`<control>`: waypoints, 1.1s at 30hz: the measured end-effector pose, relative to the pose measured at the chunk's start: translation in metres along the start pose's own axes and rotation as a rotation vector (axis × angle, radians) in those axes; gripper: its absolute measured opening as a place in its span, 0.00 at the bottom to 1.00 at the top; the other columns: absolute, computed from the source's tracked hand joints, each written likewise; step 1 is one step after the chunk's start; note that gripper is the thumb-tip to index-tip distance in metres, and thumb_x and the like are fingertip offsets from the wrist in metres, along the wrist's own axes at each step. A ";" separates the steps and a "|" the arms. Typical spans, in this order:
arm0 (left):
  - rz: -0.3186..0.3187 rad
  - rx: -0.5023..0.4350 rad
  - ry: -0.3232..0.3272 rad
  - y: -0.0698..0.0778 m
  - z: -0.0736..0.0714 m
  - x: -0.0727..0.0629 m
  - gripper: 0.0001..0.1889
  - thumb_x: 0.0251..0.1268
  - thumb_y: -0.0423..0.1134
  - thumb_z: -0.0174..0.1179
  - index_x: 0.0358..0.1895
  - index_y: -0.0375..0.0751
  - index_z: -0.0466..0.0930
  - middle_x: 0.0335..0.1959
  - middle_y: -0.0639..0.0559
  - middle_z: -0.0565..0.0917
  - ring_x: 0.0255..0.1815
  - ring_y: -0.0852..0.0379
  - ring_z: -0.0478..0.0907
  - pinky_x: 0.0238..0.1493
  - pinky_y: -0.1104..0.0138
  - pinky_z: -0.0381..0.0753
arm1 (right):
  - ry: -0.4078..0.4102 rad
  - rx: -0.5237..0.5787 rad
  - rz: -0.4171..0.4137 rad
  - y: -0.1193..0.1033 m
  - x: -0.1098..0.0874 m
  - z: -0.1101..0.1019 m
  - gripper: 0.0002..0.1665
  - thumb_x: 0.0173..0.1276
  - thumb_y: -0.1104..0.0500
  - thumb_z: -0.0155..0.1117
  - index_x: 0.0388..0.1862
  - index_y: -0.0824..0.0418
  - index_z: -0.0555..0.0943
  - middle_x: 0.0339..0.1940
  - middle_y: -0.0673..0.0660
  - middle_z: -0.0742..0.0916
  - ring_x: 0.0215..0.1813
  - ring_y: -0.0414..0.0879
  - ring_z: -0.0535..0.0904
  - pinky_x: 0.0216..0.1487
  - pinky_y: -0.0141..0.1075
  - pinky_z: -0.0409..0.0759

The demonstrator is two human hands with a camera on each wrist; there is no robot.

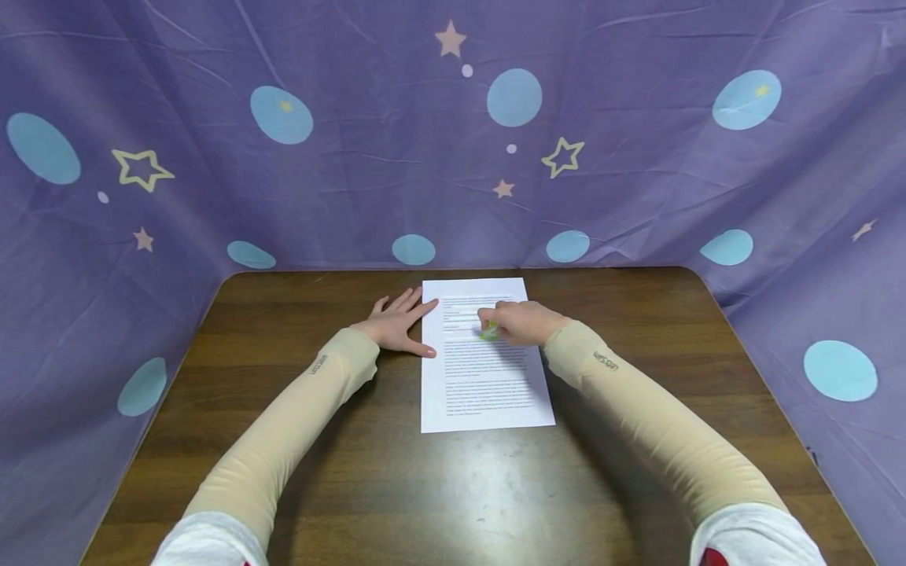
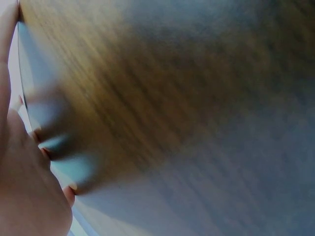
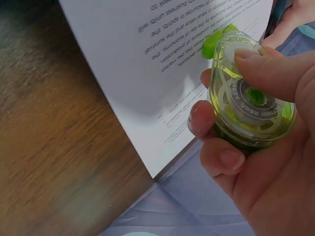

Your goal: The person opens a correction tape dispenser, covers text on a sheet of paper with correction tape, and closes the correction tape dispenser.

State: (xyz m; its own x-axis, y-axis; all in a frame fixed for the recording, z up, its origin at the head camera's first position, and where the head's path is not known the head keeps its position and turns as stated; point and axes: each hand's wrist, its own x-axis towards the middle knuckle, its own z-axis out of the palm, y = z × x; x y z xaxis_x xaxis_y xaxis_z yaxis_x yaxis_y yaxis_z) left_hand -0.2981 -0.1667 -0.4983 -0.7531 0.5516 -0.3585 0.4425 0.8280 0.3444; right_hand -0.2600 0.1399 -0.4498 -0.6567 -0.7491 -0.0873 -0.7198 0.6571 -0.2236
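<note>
A printed sheet of paper (image 1: 488,420) lies on the wooden table, long side running away from me. My left hand (image 1: 398,324) rests at its left edge with fingers spread, thumb and fingertips reaching onto the margin. In the left wrist view only part of that hand (image 2: 32,182) shows, at the left side. Over the upper part of the text, my right hand (image 1: 529,322) holds a clear and green correction tape dispenser (image 3: 253,98) between thumb and fingers. Its green tip (image 3: 211,45) points at the printed lines; whether it touches the paper I cannot tell.
The brown wooden table (image 1: 340,472) extends around the sheet on all sides. Behind it and at both sides hangs a purple curtain (image 1: 396,141) with stars and blue ovals, close to the table's far edge. Beige sleeves (image 1: 283,440) cover both forearms.
</note>
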 end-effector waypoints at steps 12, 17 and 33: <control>0.004 -0.002 0.002 -0.002 0.000 0.003 0.64 0.52 0.81 0.63 0.87 0.62 0.38 0.87 0.48 0.28 0.87 0.47 0.26 0.78 0.36 0.29 | 0.003 0.001 0.011 0.002 -0.007 -0.002 0.15 0.72 0.73 0.61 0.49 0.55 0.81 0.33 0.55 0.83 0.28 0.44 0.68 0.29 0.39 0.74; -0.003 0.009 -0.007 -0.003 0.001 0.002 0.65 0.51 0.83 0.61 0.86 0.65 0.36 0.87 0.50 0.27 0.87 0.48 0.25 0.78 0.37 0.28 | 0.003 0.004 0.020 0.002 -0.008 -0.003 0.14 0.72 0.72 0.62 0.49 0.55 0.81 0.35 0.55 0.84 0.28 0.44 0.69 0.31 0.39 0.75; 0.003 0.000 -0.005 -0.004 0.002 0.003 0.64 0.51 0.82 0.63 0.86 0.66 0.36 0.87 0.50 0.27 0.87 0.49 0.25 0.78 0.36 0.29 | 0.025 0.136 0.060 0.016 -0.015 0.002 0.15 0.75 0.68 0.61 0.54 0.51 0.79 0.47 0.54 0.87 0.40 0.47 0.80 0.46 0.47 0.81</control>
State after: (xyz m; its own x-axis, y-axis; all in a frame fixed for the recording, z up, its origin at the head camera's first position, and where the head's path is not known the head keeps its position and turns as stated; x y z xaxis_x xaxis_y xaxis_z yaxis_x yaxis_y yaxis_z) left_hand -0.3009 -0.1683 -0.5025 -0.7494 0.5549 -0.3613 0.4450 0.8261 0.3457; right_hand -0.2613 0.1619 -0.4537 -0.7043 -0.7053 -0.0811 -0.6429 0.6821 -0.3483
